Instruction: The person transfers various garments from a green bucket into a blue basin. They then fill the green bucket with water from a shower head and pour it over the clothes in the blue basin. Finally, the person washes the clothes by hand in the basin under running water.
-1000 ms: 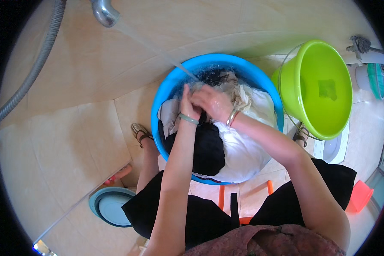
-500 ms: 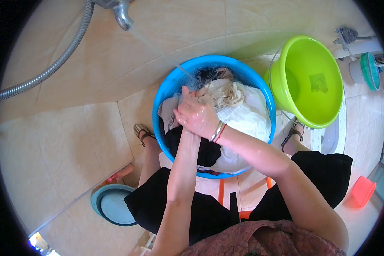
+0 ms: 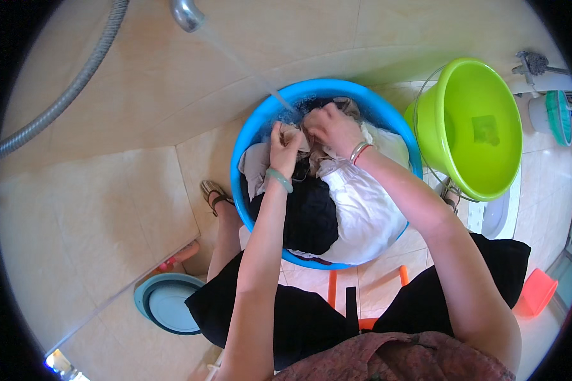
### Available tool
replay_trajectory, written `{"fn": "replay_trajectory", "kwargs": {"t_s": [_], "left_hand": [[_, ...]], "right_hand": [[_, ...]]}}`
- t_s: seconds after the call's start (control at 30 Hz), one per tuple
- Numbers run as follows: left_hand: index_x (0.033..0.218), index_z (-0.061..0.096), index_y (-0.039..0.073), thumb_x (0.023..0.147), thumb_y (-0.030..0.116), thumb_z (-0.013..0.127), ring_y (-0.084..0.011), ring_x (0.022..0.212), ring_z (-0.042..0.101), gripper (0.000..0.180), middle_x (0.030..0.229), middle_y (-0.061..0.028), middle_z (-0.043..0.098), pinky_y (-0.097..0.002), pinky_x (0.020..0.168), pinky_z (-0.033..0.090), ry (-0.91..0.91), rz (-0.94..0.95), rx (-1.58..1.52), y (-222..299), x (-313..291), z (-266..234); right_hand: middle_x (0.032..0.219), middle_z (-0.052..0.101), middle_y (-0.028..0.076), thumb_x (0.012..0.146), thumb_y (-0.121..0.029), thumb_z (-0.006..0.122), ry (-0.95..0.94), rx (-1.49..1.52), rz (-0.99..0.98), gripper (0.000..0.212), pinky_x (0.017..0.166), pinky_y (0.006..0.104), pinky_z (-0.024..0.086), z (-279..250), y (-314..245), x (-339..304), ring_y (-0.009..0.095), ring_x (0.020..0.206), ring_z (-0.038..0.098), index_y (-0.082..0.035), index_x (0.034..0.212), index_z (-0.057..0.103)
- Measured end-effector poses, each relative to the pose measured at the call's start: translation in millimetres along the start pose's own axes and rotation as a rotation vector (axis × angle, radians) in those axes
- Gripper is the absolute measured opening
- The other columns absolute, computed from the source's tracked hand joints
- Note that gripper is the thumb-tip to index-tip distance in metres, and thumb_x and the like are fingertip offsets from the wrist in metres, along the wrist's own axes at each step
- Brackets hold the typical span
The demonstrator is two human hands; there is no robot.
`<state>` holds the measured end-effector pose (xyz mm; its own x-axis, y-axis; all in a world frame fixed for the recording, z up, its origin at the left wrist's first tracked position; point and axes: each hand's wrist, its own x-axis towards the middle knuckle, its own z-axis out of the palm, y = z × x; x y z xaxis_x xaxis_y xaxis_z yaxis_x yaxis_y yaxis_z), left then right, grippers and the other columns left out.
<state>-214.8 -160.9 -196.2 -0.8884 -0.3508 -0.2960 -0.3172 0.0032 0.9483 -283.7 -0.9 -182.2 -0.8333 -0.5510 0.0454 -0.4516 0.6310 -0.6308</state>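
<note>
A large blue basin (image 3: 237, 190) full of wet clothes stands between my feet, with water from the tap (image 3: 187, 14) falling in at its far left side. My left hand (image 3: 286, 151), a pale green bangle on its wrist, pinches a piece of beige cloth (image 3: 292, 134). Close beside it, my right hand (image 3: 338, 132) curls its fingers round part of what looks like the same cloth; its fingertips are partly hidden. Nearer to me in the basin lie a black garment (image 3: 308, 213) and a white garment (image 3: 368, 213). A greyish garment (image 3: 254, 166) rests against the left wall.
A green bucket (image 3: 451, 120) stands just right of the basin. A metal hose (image 3: 76, 92) hangs at the upper left. A grey-blue basin (image 3: 171, 305) is at lower left, a coral container (image 3: 537, 293) at lower right. Orange stool legs (image 3: 332, 289) show below the basin.
My hands were clasped together over the basin; now they are apart, each at the beige cloth. My right hand has moved right and away from me. The view has shifted slightly.
</note>
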Motion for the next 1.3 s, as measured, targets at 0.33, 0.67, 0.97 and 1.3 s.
{"fn": "replay_trajectory", "kwargs": {"t_s": [0.33, 0.67, 0.97, 1.3], "left_hand": [[0.128, 0.038, 0.0, 0.082, 0.009, 0.054, -0.0379, 0.112, 0.048, 0.05, 0.121, -0.0252, 0.05, -0.0392, 0.094, 0.039, -0.115, -0.24, 0.808, -35.6, 20.5, 35.4], [0.134, 0.037, 0.004, 0.092, 0.021, 0.043, -0.0296, 0.114, 0.05, 0.046, 0.13, -0.0162, 0.048, -0.0381, 0.101, 0.033, 0.033, -0.301, 0.437, -33.7, 23.4, 37.9], [0.119, 0.05, 0.003, 0.093, 0.04, 0.045, -0.024, 0.106, 0.055, 0.045, 0.116, -0.0116, 0.057, -0.0391, 0.09, 0.045, -0.363, -0.364, -0.916, 49.8, -24.1, 13.8], [0.116, 0.055, 0.003, 0.093, 0.036, 0.049, -0.0212, 0.097, 0.06, 0.041, 0.115, -0.0099, 0.058, -0.0302, 0.085, 0.048, -0.222, -0.39, -0.751, 106.0, -78.8, 34.7]], "right_hand": [[0.106, 0.06, 0.018, 0.086, -0.021, 0.047, -0.555, -0.321, 0.114, 0.03, 0.073, 0.0434, 0.05, 47.6, 11.3, 21.5, 0.029, 0.099, 0.06, -0.015, 0.115, 0.054], [0.104, 0.059, 0.017, 0.086, -0.019, 0.048, -0.232, 0.004, 0.168, 0.023, 0.078, 0.0458, 0.047, 59.4, 25.2, 16.1, 0.034, 0.093, 0.058, -0.011, 0.106, 0.058], [0.098, 0.057, 0.008, 0.076, -0.006, 0.063, 0.042, 0.514, -0.326, 0.026, 0.081, 0.0363, 0.047, -59.7, -93.8, -54.2, 0.028, 0.091, 0.057, -0.011, 0.101, 0.061], [0.116, 0.052, 0.008, 0.084, -0.032, 0.063, 0.12, 1.92, 0.613, 0.037, 0.089, 0.0322, 0.042, -65.2, -80.0, -61.6, 0.018, 0.107, 0.051, -0.008, 0.112, 0.057]]}}
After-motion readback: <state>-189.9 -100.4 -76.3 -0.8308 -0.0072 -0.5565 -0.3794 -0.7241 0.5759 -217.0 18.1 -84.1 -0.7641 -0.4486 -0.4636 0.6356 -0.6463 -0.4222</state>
